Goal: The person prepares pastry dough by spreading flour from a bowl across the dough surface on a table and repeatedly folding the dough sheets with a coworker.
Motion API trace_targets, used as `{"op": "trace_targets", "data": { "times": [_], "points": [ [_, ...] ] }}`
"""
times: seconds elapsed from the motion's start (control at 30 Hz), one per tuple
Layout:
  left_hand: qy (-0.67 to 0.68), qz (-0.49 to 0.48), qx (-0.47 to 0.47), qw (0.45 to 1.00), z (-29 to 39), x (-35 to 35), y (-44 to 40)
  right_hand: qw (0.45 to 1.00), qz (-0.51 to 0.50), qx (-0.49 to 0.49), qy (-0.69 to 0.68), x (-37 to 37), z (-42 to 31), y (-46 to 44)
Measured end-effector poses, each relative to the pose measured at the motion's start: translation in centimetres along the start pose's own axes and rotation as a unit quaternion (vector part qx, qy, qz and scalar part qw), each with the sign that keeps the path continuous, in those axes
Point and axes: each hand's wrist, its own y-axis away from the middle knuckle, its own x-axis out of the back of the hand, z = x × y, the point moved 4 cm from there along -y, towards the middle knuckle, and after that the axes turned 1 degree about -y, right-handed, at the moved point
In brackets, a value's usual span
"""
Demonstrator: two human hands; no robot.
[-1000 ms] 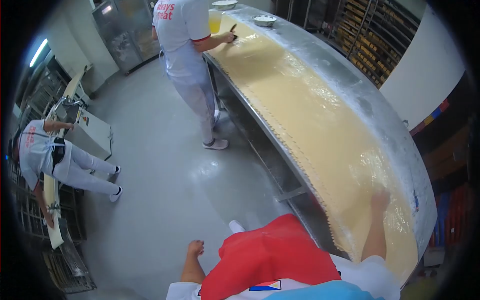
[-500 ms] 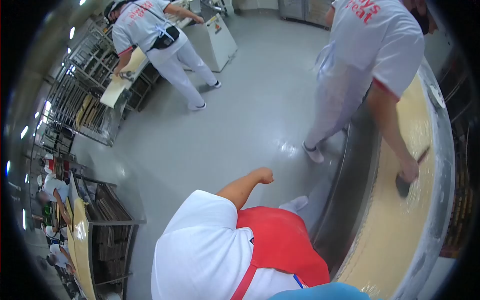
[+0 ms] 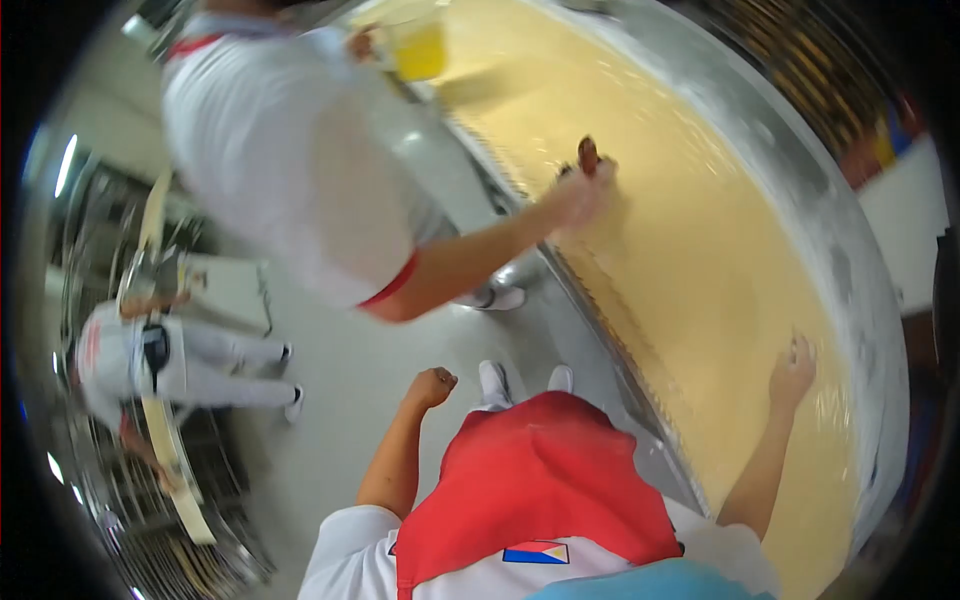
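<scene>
A long pale-yellow sheet of dough with a shiny surface covers the table. Over its near part, at the right, is my right hand, its fingers partly curled; whether it touches the dough or holds anything small cannot be made out. My left hand hangs over the floor beside my red apron, curled closed with nothing visible in it. Close in front, a co-worker's blurred hand holds a brush with a brown handle over the dough. The co-worker's other hand holds a clear jug of yellow liquid.
The co-worker leans in from the upper left beside the table. Farther left, another person stands at a machine with a narrow strip of dough. A floury metal table edge curves along the right, with racks beyond.
The view has swung left and back to the table. The co-worker with the brush is now much closer than one second ago. My right hand shows again over the dough.
</scene>
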Motion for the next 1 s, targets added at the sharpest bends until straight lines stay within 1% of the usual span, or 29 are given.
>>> {"op": "trace_targets", "data": {
  "times": [0.07, 0.1, 0.13, 0.17, 0.23, 0.27, 0.33, 0.47, 0.53, 0.57, 0.63, 0.67, 0.73, 0.77, 0.83, 0.87, 0.9, 0.93, 0.97, 1.0],
  "points": [
    [-0.034, -0.042, -0.028, 0.998, 1.0, -0.6, -2.7, 0.998, 0.001, -0.058, 0.003, 1.7, 1.4, 2.8],
    [-0.093, -0.064, -0.094, 0.989, 0.9, -1.9, -5.1, 0.998, 0.010, -0.051, 0.030, 2.3, 1.6, 3.8],
    [-0.149, -0.083, -0.157, 0.973, 1.9, -2.2, -5.7, 0.998, 0.016, -0.042, 0.055, 3.1, 1.6, 5.0],
    [-0.151, -0.089, -0.167, 0.970, 2.4, -2.3, -6.3, 0.997, 0.020, -0.048, 0.064, 3.7, 1.9, 6.3],
    [-0.214, -0.089, -0.169, 0.958, 5.7, -0.9, -6.7, 0.991, 0.028, -0.069, 0.112, 5.0, 2.2, 9.0],
    [-0.212, -0.088, -0.176, 0.957, 5.9, -0.7, -7.4, 0.990, 0.034, -0.070, 0.118, 5.7, 1.8, 10.2],
    [-0.266, -0.144, -0.204, 0.931, 5.2, -0.9, -9.6, 0.980, 0.046, -0.142, 0.133, 6.5, 0.6, 12.6],
    [-0.280, -0.138, -0.219, 0.925, 4.1, 0.2, -12.0, 0.974, 0.072, -0.151, 0.151, 6.6, -0.9, 16.2],
    [-0.218, -0.123, -0.213, 0.944, 5.2, 3.0, -11.8, 0.973, 0.071, -0.166, 0.141, 5.6, -3.1, 16.5],
    [-0.217, -0.126, -0.218, 0.943, 5.5, 4.2, -11.7, 0.972, 0.072, -0.167, 0.147, 4.9, -4.3, 16.5],
    [-0.170, -0.126, -0.233, 0.949, 4.7, 5.5, -12.2, 0.979, 0.044, -0.103, 0.171, 3.4, -7.8, 15.6],
    [-0.155, -0.129, -0.240, 0.950, 3.9, 5.8, -12.7, 0.981, 0.036, -0.107, 0.161, 2.7, -9.1, 15.3],
    [-0.258, -0.138, -0.299, 0.908, 0.8, 4.1, -14.8, 0.982, 0.027, -0.115, 0.148, 2.0, -11.6, 15.0],
    [-0.170, -0.045, -0.327, 0.929, -0.1, 4.1, -15.2, 0.982, 0.025, -0.119, 0.146, 1.9, -12.6, 15.1],
    [-0.208, -0.006, -0.381, 0.901, -4.4, 2.6, -16.1, 0.983, 0.059, -0.095, 0.147, 1.7, -13.7, 15.8],
    [-0.227, 0.016, -0.406, 0.885, -6.4, 1.9, -16.4, 0.979, 0.065, -0.114, 0.159, 2.1, -14.2, 16.2],
    [-0.290, -0.069, -0.368, 0.881, -10.7, 0.0, -17.7, 0.977, 0.055, -0.125, 0.162, 2.4, -14.7, 16.7],
    [-0.350, -0.154, -0.329, 0.863, -14.8, -1.8, -18.8, 0.976, 0.045, -0.137, 0.163, 2.7, -15.0, 17.4],
    [-0.313, -0.242, -0.212, 0.894, -15.9, -1.4, -18.0, 0.972, 0.048, -0.153, 0.172, 3.1, -14.9, 18.3],
    [-0.277, -0.307, -0.074, 0.907, -16.9, -0.7, -16.9, 0.968, 0.041, -0.170, 0.179, 3.4, -14.6, 19.3]
  ]
}}
